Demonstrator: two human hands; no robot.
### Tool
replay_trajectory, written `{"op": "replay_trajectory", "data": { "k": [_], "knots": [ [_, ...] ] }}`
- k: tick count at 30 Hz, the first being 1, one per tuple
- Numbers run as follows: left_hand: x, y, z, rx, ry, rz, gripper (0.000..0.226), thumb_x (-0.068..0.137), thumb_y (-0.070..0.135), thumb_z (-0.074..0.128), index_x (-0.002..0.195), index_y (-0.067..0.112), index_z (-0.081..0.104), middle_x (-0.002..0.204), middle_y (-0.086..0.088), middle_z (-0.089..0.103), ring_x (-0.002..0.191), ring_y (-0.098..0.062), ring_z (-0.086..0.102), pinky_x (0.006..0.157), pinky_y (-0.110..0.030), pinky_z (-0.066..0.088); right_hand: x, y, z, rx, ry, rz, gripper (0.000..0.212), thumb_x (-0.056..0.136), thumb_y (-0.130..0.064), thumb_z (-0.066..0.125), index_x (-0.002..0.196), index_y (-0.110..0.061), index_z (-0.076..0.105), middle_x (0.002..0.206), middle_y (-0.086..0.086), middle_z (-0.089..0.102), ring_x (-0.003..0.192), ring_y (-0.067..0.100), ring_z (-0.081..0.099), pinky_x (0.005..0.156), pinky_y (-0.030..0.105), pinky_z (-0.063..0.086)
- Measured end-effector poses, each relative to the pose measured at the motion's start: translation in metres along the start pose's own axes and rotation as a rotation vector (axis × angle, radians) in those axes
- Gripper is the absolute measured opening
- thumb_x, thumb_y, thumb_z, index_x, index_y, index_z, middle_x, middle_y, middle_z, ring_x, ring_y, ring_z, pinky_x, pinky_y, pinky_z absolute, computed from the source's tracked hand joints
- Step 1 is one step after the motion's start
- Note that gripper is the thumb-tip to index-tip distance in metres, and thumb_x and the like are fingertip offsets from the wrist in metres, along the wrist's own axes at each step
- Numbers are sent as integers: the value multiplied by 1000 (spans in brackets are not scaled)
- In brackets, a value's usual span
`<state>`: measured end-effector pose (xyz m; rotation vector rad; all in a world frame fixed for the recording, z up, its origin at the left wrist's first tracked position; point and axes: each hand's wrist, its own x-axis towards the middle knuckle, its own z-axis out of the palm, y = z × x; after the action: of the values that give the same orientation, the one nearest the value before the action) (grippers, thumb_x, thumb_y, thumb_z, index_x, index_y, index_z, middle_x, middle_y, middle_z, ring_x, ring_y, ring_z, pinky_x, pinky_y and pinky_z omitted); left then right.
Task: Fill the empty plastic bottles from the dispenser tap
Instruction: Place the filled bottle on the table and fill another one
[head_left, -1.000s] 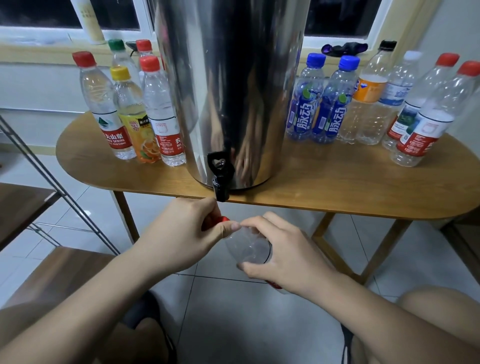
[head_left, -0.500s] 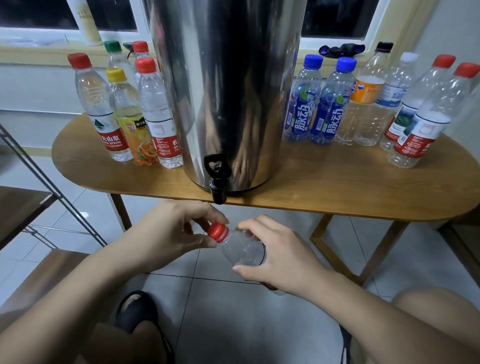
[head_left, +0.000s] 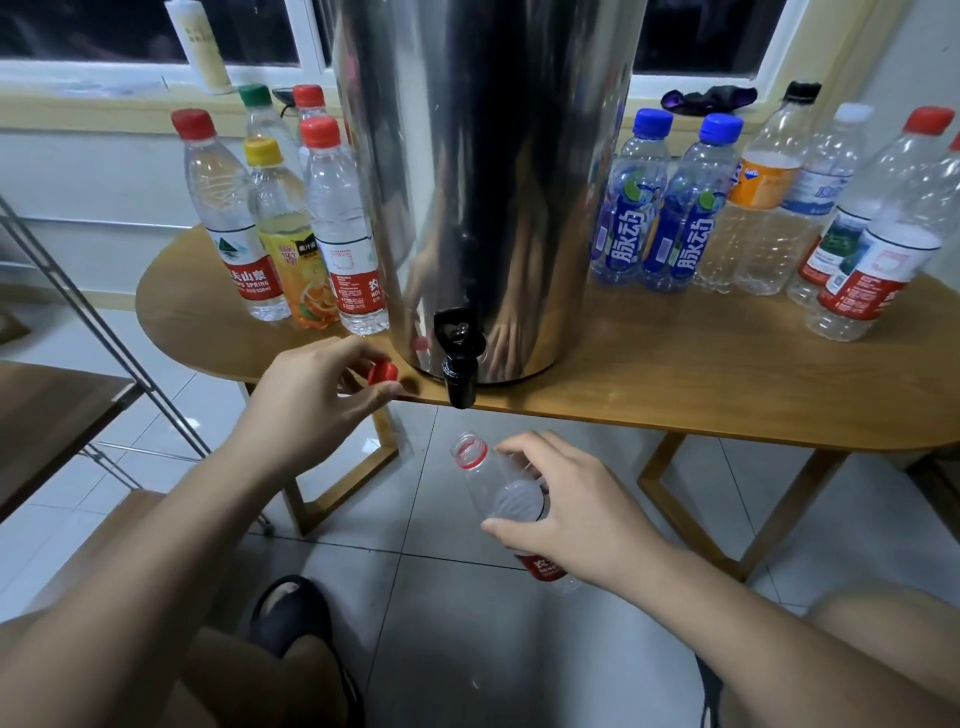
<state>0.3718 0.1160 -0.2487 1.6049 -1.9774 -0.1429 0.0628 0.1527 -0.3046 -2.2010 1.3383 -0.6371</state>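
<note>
A wooden table (head_left: 727, 374) carries a steel dispenser (head_left: 483, 182) flanked by capped plastic bottles (head_left: 345, 234).

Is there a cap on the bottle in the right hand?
No, the neck of the plastic bottle is bare; the left hand pinches the red cap.

Left hand (head_left: 311, 400), right hand (head_left: 576, 509) and both forearms: bare. Tan shorts (head_left: 249, 670) cover the left thigh. Black slide sandals (head_left: 291, 613) are worn (located below the worktop (head_left: 675, 374)).

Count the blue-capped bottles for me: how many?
2, right of the steel dispenser: left blue-capped bottle nearest it, right blue-capped bottle beside the orange-labelled bottle. The dispenser may hide more.
</note>
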Motion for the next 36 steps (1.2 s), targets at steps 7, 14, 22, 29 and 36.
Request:
{"op": "replay_trajectory", "data": {
  "k": [7,14,22,29,36],
  "knots": [
    [13,-17,16,51,14,-58,37,93,38,84,128,28,75,109,13,65,94,-11,64,73,-19,46,5,4,4,56,20,49,66,76,-61,87,132,-44,56,123,-25,59,115,-3,58,97,29,55],
    [7,-5,4,-46,86,-83,41,88,41,89,122,27,71,104,16,68,93,-5,65,74,-16,46,6,1,9,92,30,85,65,77,-59,88,131,-44,53,125,-25,61,115,-4,60,97,26,56],
    [-6,50,-20,-239,181,21,32,92,29,88,118,29,70,100,15,77,97,-7,72,76,-8,47,9,-2,13,107,27,104,66,79,-58,87,131,-43,50,128,-25,60,117,-1,61,100,29,58],
    [-12,77,-21,-321,166,203,36,88,16,89,112,29,66,99,10,71,96,-18,69,79,-12,44,17,-2,21,133,31,133,64,75,-58,87,124,-45,49,125,-22,62,113,3,65,97,36,60],
    [-8,83,-15,-331,258,248,23,97,18,82,117,22,72,96,7,70,93,-17,68,78,-17,44,24,-2,30,173,36,142,62,74,-53,89,122,-43,49,125,-18,63,112,7,66,96,41,60]
  ]
}}
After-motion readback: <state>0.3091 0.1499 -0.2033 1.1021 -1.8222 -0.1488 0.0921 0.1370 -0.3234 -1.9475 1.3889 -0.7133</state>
